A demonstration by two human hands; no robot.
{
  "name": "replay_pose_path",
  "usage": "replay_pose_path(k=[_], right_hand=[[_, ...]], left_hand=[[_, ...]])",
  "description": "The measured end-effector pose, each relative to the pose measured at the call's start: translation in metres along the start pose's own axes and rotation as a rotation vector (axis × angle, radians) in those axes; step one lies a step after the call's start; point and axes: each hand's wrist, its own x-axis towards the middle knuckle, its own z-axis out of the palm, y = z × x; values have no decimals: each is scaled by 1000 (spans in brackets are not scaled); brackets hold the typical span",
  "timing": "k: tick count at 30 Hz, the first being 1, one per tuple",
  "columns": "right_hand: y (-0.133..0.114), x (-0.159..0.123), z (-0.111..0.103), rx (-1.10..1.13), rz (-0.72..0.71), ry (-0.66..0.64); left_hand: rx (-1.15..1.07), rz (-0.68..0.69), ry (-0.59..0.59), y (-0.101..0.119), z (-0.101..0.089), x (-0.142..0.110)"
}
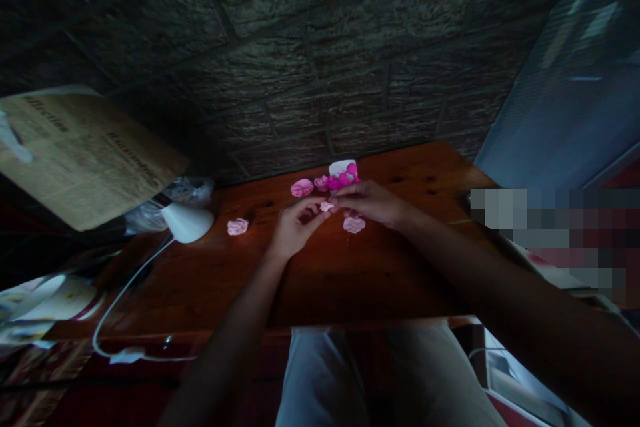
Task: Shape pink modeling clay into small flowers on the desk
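Observation:
Above the wooden table (320, 280), my left hand (295, 227) and my right hand (373, 202) meet, fingertips pinched on a small pale pink, flower-like piece (327, 206) between them. Just below my right hand lies a ruffled pale pink clump (355, 224), and a similar pink clump (237, 226) sits further left. Behind my hands are a flat pink piece (302, 187), a small pink rosette (321, 183) and several bright magenta balls (344, 180). These balls lie against a white piece (342, 167) that they partly cover. What the pieces are made of is unclear.
A lamp with a white base (187, 221) and a newsprint-patterned shade (85, 147) stands at the left, its white cord (107, 307) running over the front edge. Clear plastic (193, 192) lies behind it. A dark stone-pattern wall (280, 60) borders the back.

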Motion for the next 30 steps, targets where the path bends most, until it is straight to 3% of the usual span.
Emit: replay_pose_path(k=[8, 13, 18, 25, 30], right_hand=[[2, 1, 1, -329, -262, -15], [1, -1, 1, -451, -351, -16], [-2, -2, 2, -634, -362, 34], [2, -1, 15, -545, -253, 59], [0, -3, 22, -635, -302, 121]], left_hand=[[43, 13, -15, 4, -1, 0], [61, 12, -9, 4, 0, 1], [68, -28, -23, 1, 1, 0], [78, -33, -44, 2, -1, 0], [37, -17, -76, 4, -1, 4]])
